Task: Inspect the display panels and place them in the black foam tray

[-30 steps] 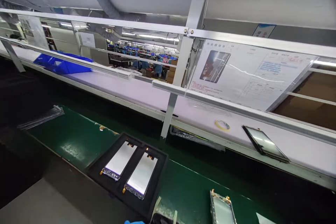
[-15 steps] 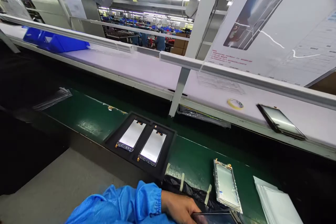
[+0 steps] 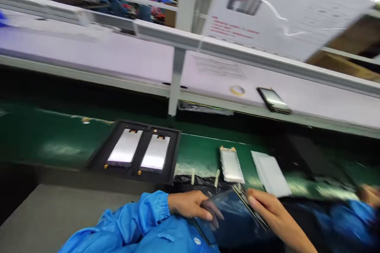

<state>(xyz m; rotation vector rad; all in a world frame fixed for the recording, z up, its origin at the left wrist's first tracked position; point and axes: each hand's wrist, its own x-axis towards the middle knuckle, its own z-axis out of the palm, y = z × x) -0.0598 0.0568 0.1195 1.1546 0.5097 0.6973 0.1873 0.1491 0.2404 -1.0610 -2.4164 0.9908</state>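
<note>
My left hand [image 3: 192,205], in a blue sleeve, grips the left edge of a dark glossy display panel [image 3: 228,215] at the bottom middle of the view. My right hand [image 3: 270,209] holds the panel's right edge, fingers curled along it. The panel lies tilted in front of me, just short of the green conveyor belt [image 3: 59,142]. A black tray [image 3: 175,154] with two silvery panels sits on the belt to the left. A single silvery panel [image 3: 230,165] and a stack of white sheets [image 3: 271,174] lie on the belt just beyond my hands.
A white shelf [image 3: 118,57] runs above the belt, carrying a tape roll [image 3: 238,90] and a dark screen [image 3: 273,100]. A work-instruction sheet [image 3: 285,8] hangs above it. Another person's blue sleeve and hand [image 3: 366,195] show at the right edge. A white post [image 3: 175,83] stands mid-frame.
The view has dropped and swung right. My left hand came fully into view and my right hand appeared; both now hold the dark panel.
</note>
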